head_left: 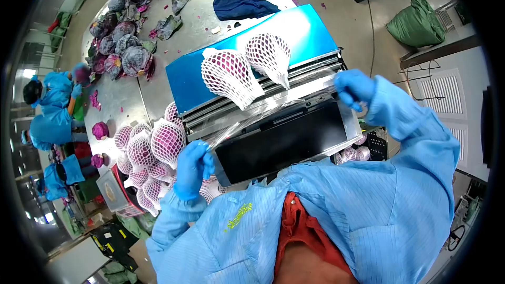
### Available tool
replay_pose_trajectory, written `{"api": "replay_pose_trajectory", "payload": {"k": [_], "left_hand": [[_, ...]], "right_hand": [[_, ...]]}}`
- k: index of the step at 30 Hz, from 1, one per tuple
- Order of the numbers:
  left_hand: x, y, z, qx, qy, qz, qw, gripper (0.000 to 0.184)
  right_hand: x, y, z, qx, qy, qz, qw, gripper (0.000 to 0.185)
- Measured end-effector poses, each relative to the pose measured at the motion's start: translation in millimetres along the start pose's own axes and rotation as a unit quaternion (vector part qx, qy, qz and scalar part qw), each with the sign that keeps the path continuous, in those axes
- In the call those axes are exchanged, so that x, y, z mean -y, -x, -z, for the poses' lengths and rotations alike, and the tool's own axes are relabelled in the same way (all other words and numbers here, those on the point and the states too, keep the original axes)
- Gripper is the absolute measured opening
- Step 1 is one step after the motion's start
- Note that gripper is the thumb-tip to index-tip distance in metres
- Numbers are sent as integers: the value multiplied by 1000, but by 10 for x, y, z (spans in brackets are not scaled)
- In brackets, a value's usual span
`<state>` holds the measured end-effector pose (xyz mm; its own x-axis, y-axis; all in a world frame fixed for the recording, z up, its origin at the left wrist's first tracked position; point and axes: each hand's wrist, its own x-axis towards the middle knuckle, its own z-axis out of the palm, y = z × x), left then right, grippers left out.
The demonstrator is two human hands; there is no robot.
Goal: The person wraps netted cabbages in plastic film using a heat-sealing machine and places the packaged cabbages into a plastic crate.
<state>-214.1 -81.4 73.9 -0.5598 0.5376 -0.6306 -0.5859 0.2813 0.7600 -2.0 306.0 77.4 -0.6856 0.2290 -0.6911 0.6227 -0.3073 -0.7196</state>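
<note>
Blue-gloved grips: both are closed on the film. My left grip (193,169) is curled at its near end, left of centre in the frame, and my right grip (355,90) pinches its far end, right of centre. The exact contact under my fingers is hard to see.
Clear film (243,124): it runs slantwise between my hands, creased and shiny, along the near edge of the wrapping machine (307,29) and beside the black plate (284,144).
Netted cabbages: two (226,71) (267,52), in white foam mesh, lie across the lower part of the machine's blue top, upper centre of the frame, their gathered ends towards the film. I have neither in hand.
Stage at the film: I judge this to be the drawing-out, with a stretch spread between my hands and neither cabbage wrapped in it.
Demand on my hands: from here, I think, a move calls for equal pull at both ends and level wrists, lest the thin sheet fold onto itself.
Steel tabletop (126,93): loose cabbages (126,37) crowd it at upper left, with more netted ones (141,150) piled at centre left.
</note>
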Motion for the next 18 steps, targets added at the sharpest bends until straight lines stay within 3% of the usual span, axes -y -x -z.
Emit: {"api": "replay_pose_trajectory", "payload": {"k": [2,3,4,6,7,9,10,11,12,13,14,16,17,18], "left_hand": [[-262,198,44,-51,5,-80,995,20],[-372,216,121,-34,-12,-186,982,23],[-502,167,155,13,-7,-268,963,20],[-656,-168,208,0,60,-387,920,23],[-816,-326,79,-61,-10,-384,921,22],[-935,-770,-108,-87,-180,-381,903,30],[-899,-1011,-58,-33,-234,-358,903,45],[-832,-1221,-52,11,-231,-306,924,66],[-787,-1408,-24,27,-378,-361,852,78],[-754,-1470,-85,33,-395,-370,840,81],[-710,-1526,-187,39,-411,-379,828,83],[-614,-1627,-298,113,-202,-237,944,82],[-547,-1624,-371,79,-172,-276,942,74],[-586,-1678,-367,78,-135,-249,956,70]], "right_hand": [[229,166,131,15,-10,123,992,19],[386,225,170,46,27,253,966,22],[604,220,201,29,81,294,952,24],[923,2,267,25,143,402,904,27],[1147,-81,210,5,225,408,885,31],[1150,-609,38,-51,199,375,904,31],[1059,-918,84,-11,234,374,897,27],[906,-1288,104,63,141,345,926,32],[938,-1264,-2,81,315,290,900,61],[830,-1232,-125,76,396,267,875,92],[594,-1466,-108,82,409,366,832,109],[493,-1513,-268,-25,400,437,805,109],[508,-1464,-325,-25,360,391,846,107],[581,-1401,-378,-26,319,346,882,106]]}}
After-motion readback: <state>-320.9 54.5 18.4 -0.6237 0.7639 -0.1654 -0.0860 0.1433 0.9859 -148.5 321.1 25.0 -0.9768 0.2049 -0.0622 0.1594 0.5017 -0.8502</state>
